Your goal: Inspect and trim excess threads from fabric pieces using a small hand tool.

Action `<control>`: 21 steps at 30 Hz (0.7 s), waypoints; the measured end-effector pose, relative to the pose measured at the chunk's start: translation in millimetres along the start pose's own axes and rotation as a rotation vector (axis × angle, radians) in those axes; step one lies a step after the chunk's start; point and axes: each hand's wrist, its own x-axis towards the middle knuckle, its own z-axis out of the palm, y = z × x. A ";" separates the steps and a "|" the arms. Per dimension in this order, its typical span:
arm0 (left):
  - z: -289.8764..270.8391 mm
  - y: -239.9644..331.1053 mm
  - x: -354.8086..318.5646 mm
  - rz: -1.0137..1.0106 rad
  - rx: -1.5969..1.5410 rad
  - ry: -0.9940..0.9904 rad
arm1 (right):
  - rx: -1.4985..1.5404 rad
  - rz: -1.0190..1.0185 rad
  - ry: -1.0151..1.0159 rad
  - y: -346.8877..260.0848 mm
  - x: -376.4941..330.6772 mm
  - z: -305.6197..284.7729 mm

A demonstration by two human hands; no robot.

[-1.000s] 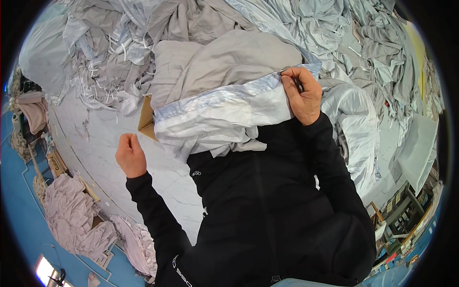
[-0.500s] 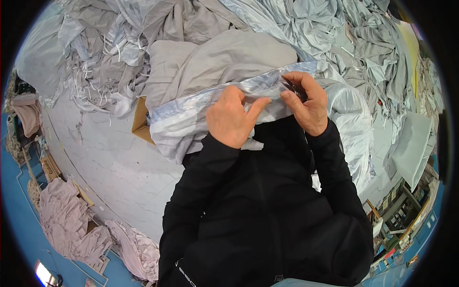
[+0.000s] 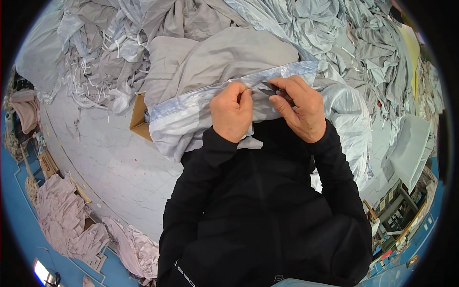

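Across my lap and the table edge lies grey fabric (image 3: 224, 55) with a blue-and-white patterned border (image 3: 191, 102). My left hand (image 3: 231, 112) is closed in a pinch over this border, thumb against the curled forefinger. What is between the fingertips is too small to make out. In my right hand (image 3: 302, 107) I hold small dark thread snips (image 3: 268, 90). Their two pointed blades are spread apart and point left, toward my left fingertips, just above the cloth.
Heaped grey and pale blue fabric (image 3: 306, 24) covers the far side of the marbled tabletop (image 3: 114, 158). An open cardboard box (image 3: 139, 122) is left of my cloth. White fabric (image 3: 348, 115) hangs at my right. Pinkish cloth (image 3: 67, 215) lies in piles at lower left.
My right hand has moved slightly left with the snips, whose blades now show spread apart. My left thumb, stretched out before, has closed against the forefinger.
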 end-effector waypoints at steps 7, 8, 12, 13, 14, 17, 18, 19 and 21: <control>-6.2 -3.4 -7.3 -0.039 -0.130 0.008 | -0.275 -0.188 -0.007 -1.4 -0.5 5.3; -6.3 -3.4 -7.8 -0.024 -0.122 0.005 | -0.313 -0.251 0.004 -2.7 0.9 5.9; -6.8 -2.1 -10.0 0.035 -0.086 0.034 | -0.395 -0.313 -0.004 -4.1 3.2 8.2; -6.6 -2.1 -10.5 0.048 -0.072 0.041 | -0.425 -0.330 -0.014 -5.0 3.2 8.7; -6.2 -2.0 -11.0 0.060 -0.060 0.047 | -0.457 -0.347 -0.025 -5.7 3.0 8.9; -5.4 -1.5 -11.9 0.065 -0.059 0.056 | -0.494 -0.400 -0.013 -4.6 2.7 11.5; -5.6 -0.7 -12.1 0.064 -0.059 0.055 | -0.494 -0.399 -0.013 -5.0 2.9 11.8; -6.2 0.9 -12.2 0.074 -0.052 0.061 | -0.514 -0.413 -0.017 -5.7 3.2 11.9; -6.3 3.7 -12.0 0.084 -0.046 0.066 | -0.535 -0.425 -0.021 -5.1 3.2 12.4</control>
